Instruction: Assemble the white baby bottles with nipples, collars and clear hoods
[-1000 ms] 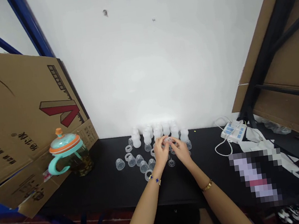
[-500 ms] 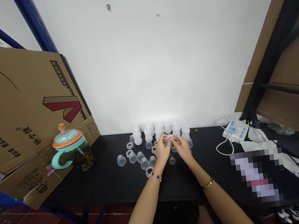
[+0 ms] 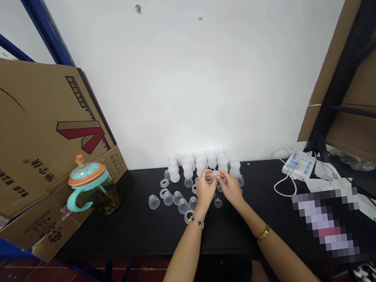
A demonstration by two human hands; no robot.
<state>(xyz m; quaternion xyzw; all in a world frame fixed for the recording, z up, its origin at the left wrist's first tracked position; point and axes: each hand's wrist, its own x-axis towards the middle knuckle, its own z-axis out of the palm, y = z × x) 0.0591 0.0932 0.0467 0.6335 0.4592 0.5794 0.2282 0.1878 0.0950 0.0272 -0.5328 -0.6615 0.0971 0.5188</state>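
Note:
My left hand [image 3: 206,187] and my right hand [image 3: 228,186] meet above the black table, fingers closed on a clear plastic ring [image 3: 216,174] held between them. A clear bottle nipple [image 3: 218,202] stands on the table just below my hands. Behind them are rows of small white bottles [image 3: 174,173], partly hidden by my fingers. To the left lie several transparent domed caps [image 3: 183,205] and loose collar rings [image 3: 164,183]. One more ring [image 3: 189,216] is close to my left wrist.
A teapot-like jug [image 3: 92,186] with an orange and turquoise lid stands at the left before a cardboard box [image 3: 34,133]. On the right are a white power strip [image 3: 298,166], its cable and crumpled white paper [image 3: 332,183]. A white wall [image 3: 183,77] closes the back.
The whole view has shifted slightly. Both hands keep the ring between their fingertips, with hardly any change of pose.

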